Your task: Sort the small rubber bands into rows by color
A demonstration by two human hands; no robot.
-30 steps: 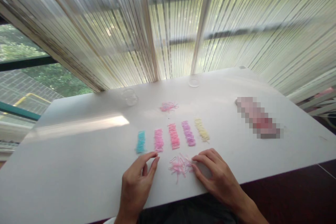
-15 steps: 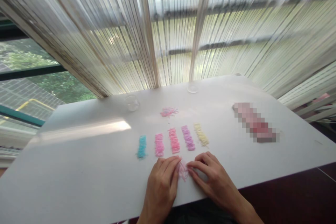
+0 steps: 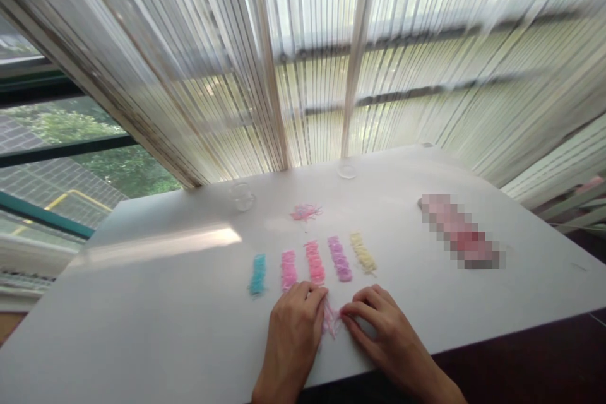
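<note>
Between my two hands, near the table's front edge, lies a small loose bunch of thin pink strands (image 3: 331,320). My left hand (image 3: 296,327) rests at its left side, thumb and forefinger closed on the bunch's upper edge. From the right, my right hand (image 3: 382,322) pinches strands at the other side between thumb and forefinger. Just beyond are neat upright rows of similar strands: blue (image 3: 258,274), bright pink (image 3: 288,269), coral (image 3: 314,262), purple (image 3: 339,259) and yellow (image 3: 362,254). My left fingers hide the lower end of the bright pink row.
A loose mixed pile of strands (image 3: 305,211) lies behind the rows. Farther back stand a clear round container (image 3: 242,197) and a clear round lid or ring (image 3: 347,172). A blurred-out pinkish object (image 3: 457,230) lies on the white table (image 3: 165,322) at right. Curtains (image 3: 312,76) hang behind.
The view has tilted slightly, so everything sits a little lower. Both hands stay at the pink strands; my left fingers now cover part of the bright pink row's lower end.
</note>
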